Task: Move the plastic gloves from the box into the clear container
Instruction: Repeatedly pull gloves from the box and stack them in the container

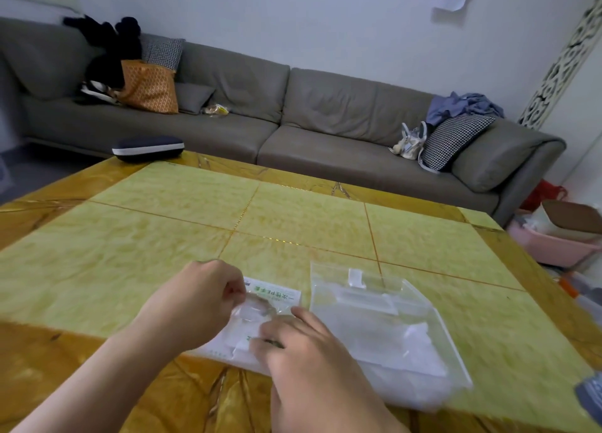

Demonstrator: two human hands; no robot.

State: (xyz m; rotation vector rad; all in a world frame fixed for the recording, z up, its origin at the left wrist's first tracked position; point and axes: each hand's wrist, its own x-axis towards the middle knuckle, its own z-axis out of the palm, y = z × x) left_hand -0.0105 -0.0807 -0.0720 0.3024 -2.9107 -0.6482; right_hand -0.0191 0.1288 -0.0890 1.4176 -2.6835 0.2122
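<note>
Box (277,294) — flat under both hands, gloves (252,312) bunched at its opening. Left hand (198,299) pinches the gloves; right hand (303,344) rests on the box, fingers extended. Container (384,322) — just right of the right hand.

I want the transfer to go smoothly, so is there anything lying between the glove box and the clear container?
Nothing visible does. The glove box lies on the table directly beside the clear container, with only a narrow strip of bare tabletop between them. Both the left hand and the right hand are already on the box.
</note>
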